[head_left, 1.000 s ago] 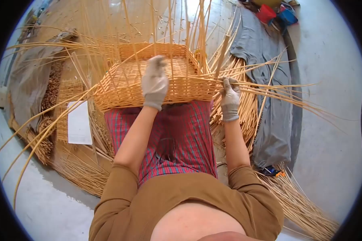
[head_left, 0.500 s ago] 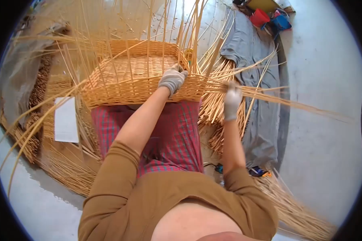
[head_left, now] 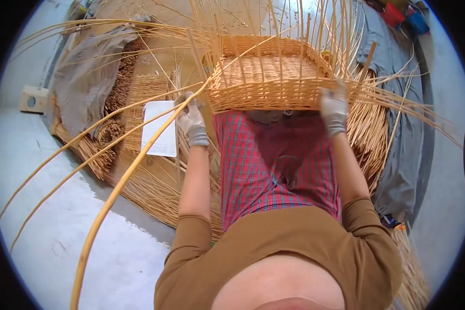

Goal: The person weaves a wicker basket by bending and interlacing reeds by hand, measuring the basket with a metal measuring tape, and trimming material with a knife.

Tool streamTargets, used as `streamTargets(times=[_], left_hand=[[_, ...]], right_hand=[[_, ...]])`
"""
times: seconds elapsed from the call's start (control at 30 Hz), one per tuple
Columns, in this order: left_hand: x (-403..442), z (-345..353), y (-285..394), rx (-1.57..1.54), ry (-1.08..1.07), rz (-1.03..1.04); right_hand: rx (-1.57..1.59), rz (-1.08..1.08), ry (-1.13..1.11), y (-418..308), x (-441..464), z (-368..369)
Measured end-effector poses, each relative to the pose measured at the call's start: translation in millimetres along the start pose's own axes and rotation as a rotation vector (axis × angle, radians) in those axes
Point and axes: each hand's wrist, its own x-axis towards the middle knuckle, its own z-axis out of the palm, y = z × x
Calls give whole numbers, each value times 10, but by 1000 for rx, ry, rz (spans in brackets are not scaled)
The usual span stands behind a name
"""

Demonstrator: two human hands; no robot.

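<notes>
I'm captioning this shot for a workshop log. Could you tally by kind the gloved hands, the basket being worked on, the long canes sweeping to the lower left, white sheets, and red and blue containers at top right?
Gloved hands (left hand, right hand): 2
Woven basket: 1
Long canes: 3
White sheet: 1
Red container: 1
Blue container: 1
Total: 9

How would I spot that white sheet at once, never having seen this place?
Start at the big woven basket, then go left to the gloved left hand. Just left of that hand lies the white sheet, partly over a woven mat and crossed by long canes. Unlike its straw-coloured, twiggy neighbours, it is smooth, flat and white.
</notes>
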Motion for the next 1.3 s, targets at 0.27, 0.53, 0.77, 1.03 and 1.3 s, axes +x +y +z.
streamTargets(times=[0.27,0.53,0.77,1.03,1.3], left_hand=[[-139,-620,-157,-379,-219,-234],[419,502,15,-133,-480,119],[606,515,-228,-435,-517,65],[624,190,-403,-207,-701,-126],[381,277,-75,73,-764,-122]], right_hand=[[661,-1233,-673,-2291,-1768,1136],[281,-1221,-933,-1960,-1995,1040],[1238,-75,-447,-1250,-252,718],[834,93,-480,-1091,40,574],[716,-19,-335,-836,179,869]])
